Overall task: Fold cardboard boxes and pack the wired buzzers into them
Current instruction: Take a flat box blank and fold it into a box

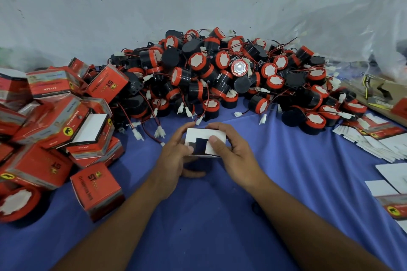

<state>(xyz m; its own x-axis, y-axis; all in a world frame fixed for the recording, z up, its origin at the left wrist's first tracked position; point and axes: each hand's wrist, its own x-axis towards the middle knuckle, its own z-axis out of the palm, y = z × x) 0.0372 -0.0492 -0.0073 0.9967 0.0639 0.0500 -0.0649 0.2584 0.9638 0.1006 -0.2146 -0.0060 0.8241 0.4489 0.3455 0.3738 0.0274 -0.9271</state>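
Both my hands hold one small cardboard box (pixel 199 135) above the blue cloth (pixel 209 215), its white inner flaps facing me and a dark opening between them. My left hand (pixel 176 156) grips its left side with the fingers curled over the top edge. My right hand (pixel 229 149) grips the right side, thumb pressing a white flap. A large heap of black-and-red wired buzzers (pixel 231 75) with white connectors lies just beyond the box.
Folded red boxes (pixel 57 121) are piled at the left, one (pixel 97 189) lying close to my left forearm. Flat unfolded box blanks (pixel 374 138) lie at the right, more at the right edge (pixel 389 191). One loose buzzer (pixel 17 202) sits at far left. A plastic sheet covers the back.
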